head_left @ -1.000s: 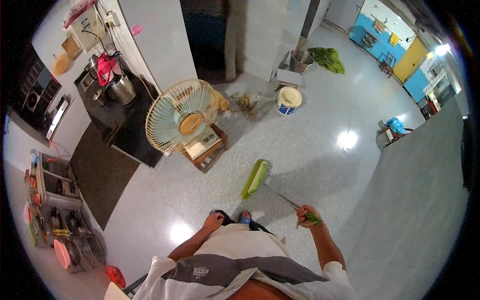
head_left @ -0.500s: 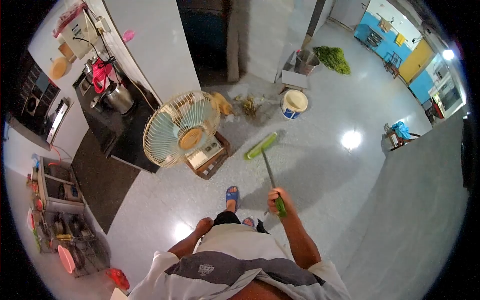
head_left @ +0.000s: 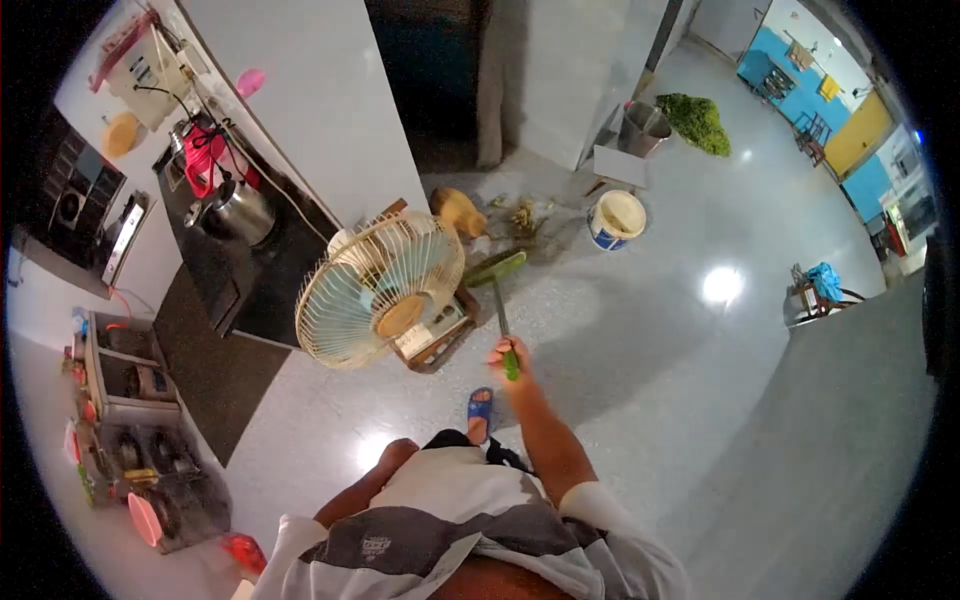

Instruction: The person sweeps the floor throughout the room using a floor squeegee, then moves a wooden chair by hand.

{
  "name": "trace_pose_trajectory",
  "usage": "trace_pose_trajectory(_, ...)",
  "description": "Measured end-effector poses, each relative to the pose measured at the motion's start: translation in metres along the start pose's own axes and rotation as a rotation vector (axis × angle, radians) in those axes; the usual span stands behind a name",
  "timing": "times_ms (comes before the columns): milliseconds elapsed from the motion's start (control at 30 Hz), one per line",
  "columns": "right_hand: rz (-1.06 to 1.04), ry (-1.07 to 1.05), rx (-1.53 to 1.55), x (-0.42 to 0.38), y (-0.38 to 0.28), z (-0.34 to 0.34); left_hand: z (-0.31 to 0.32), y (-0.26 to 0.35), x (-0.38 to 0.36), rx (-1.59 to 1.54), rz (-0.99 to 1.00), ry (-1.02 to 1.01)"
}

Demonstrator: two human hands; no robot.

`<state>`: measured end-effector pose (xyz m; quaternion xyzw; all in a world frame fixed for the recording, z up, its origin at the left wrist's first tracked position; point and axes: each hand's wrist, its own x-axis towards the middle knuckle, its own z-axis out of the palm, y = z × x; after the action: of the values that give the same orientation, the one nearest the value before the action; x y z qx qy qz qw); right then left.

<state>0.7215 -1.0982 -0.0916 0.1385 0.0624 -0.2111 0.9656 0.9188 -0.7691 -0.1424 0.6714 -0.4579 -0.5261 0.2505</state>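
Observation:
My right hand is wrapped round the green grip of a broom. The broom's metal stick runs forward to a long green head, which rests on the floor just right of the fan's base. Beyond the head lies a small heap of brownish-green debris on a dirty patch of floor. My left hand hangs beside my thigh, near the black shorts; its fingers are mostly hidden. Close to the broom head stands an electric fan with a cream wire cage, on a small wooden stand.
A white bucket stands right of the debris, near a metal pail and a green leafy pile. A tan object sits behind the fan. At left is a black counter with a steel kettle.
My right hand has moved forward and left with the broom. Its head has slid from open floor toward the fan's base and the debris. The view has shifted slightly.

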Motion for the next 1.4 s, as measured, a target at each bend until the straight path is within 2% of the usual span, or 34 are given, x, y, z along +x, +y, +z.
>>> trace_pose_trajectory(33, -0.323, 0.342, -0.232, -0.005, 0.003, -0.003, -0.010, 0.010, -0.002, 0.006, -0.005, -0.006)
trace_pose_trajectory(100, -0.195, 0.214, -0.235, -0.037, -0.010, -0.002, -0.025, 0.042, -0.006, 0.389, -0.253, 0.032)
trace_pose_trajectory(167, -0.259, 0.244, -0.366, -0.074, -0.017, -0.009, -0.037, 0.039, -0.001, 0.396, -0.194, -0.001)
trace_pose_trajectory(233, -0.292, 0.485, -0.610, -0.113, -0.011, 0.021, -0.041, 0.023, 0.007, 0.405, -0.137, -0.031)
trace_pose_trajectory(267, -0.307, 0.492, -0.600, -0.125, -0.011, 0.028, -0.046, 0.013, 0.019, 0.238, -0.088, -0.035)
trace_pose_trajectory(300, -0.278, 0.647, -0.524, -0.136, -0.015, 0.033, -0.048, 0.008, 0.027, 0.069, -0.039, -0.033)
trace_pose_trajectory(333, -0.247, 0.800, -0.444, -0.143, -0.017, 0.034, -0.049, 0.045, 0.038, 0.512, -0.165, -0.139)
trace_pose_trajectory(367, -0.259, 0.804, -0.440, -0.145, -0.014, 0.033, -0.048, 0.056, 0.046, 0.515, -0.157, -0.148)
trace_pose_trajectory(433, -0.433, 0.632, -0.482, -0.143, -0.006, 0.030, -0.044, 0.073, 0.060, 0.298, -0.131, -0.036)
trace_pose_trajectory(467, -0.344, 0.690, -0.401, -0.133, -0.001, 0.053, -0.043, 0.104, 0.065, 0.392, -0.230, -0.078)
trace_pose_trajectory(500, -0.351, 0.692, -0.401, -0.125, 0.004, 0.068, -0.038, 0.094, 0.074, 0.393, -0.225, -0.082)
trace_pose_trajectory(567, -0.380, 0.594, -0.419, -0.110, 0.011, 0.092, -0.021, 0.055, 0.095, 0.145, -0.096, -0.110)
trace_pose_trajectory(600, -0.431, 0.542, -0.278, -0.102, 0.016, 0.109, -0.017, 0.057, 0.097, 0.143, -0.092, -0.106)
trace_pose_trajectory(667, -0.392, 0.514, -0.275, -0.095, 0.010, 0.109, -0.008, 0.056, 0.102, 0.238, -0.024, -0.087)
trace_pose_trajectory(733, -0.344, 0.489, -0.262, -0.088, 0.008, 0.112, -0.004, 0.035, 0.101, 0.137, -0.071, -0.084)
trace_pose_trajectory(767, -0.325, 0.384, -0.203, -0.083, 0.006, 0.119, -0.008, 0.051, 0.095, 0.036, -0.116, -0.090)
trace_pose_trajectory(800, -0.306, 0.282, -0.141, -0.078, 0.004, 0.124, -0.015, 0.065, 0.082, 0.562, 0.275, -0.139)
trace_pose_trajectory(833, -0.296, 0.287, -0.139, -0.070, 0.000, 0.123, -0.012, 0.055, 0.078, 0.557, 0.265, -0.135)
trace_pose_trajectory(900, -0.209, 0.071, 0.071, -0.045, -0.014, 0.111, -0.006, 0.022, 0.072, 0.472, 0.147, -0.044)
trace_pose_trajectory(933, -0.200, 0.072, 0.071, -0.030, -0.018, 0.102, -0.007, 0.031, 0.065, 0.500, 0.045, -0.040)
trace_pose_trajectory(967, -0.202, 0.026, 0.170, -0.013, -0.021, 0.093, -0.007, 0.040, 0.057, 0.500, 0.039, -0.031)
trace_pose_trajectory(1000, -0.205, -0.019, 0.270, 0.001, -0.024, 0.083, -0.006, 0.047, 0.049, 0.344, -0.106, 0.027)
trace_pose_trajectory(1033, -0.196, -0.020, 0.272, 0.011, -0.027, 0.077, -0.006, 0.053, 0.042, 0.187, -0.247, 0.084)
trace_pose_trajectory(1100, -0.154, 0.002, 0.198, 0.027, -0.033, 0.060, -0.005, 0.070, 0.034, 0.225, -0.246, 0.085)
trace_pose_trajectory(1133, -0.202, 0.105, 0.103, 0.036, -0.040, 0.037, -0.006, 0.078, 0.032, 0.264, -0.239, 0.079)
trace_pose_trajectory(1167, -0.200, 0.100, 0.109, 0.034, -0.044, 0.024, -0.008, 0.083, 0.032, 0.303, -0.229, 0.072)
trace_pose_trajectory(1233, 0.032, 0.096, -0.218, 0.014, -0.058, 0.006, -0.007, 0.077, 0.035, 0.282, -0.213, 0.076)
trace_pose_trajectory(1333, 0.040, 0.462, -0.414, -0.044, -0.059, 0.041, -0.002, 0.066, 0.046, -0.064, -0.282, 0.042)
trace_pose_trajectory(1367, -0.029, 0.578, -0.561, -0.062, -0.051, 0.059, 0.000, 0.060, 0.052, -0.067, -0.285, 0.038)
trace_pose_trajectory(1400, -0.100, 0.691, -0.707, -0.078, -0.043, 0.072, 0.002, 0.049, 0.061, 0.128, -0.127, 0.001)
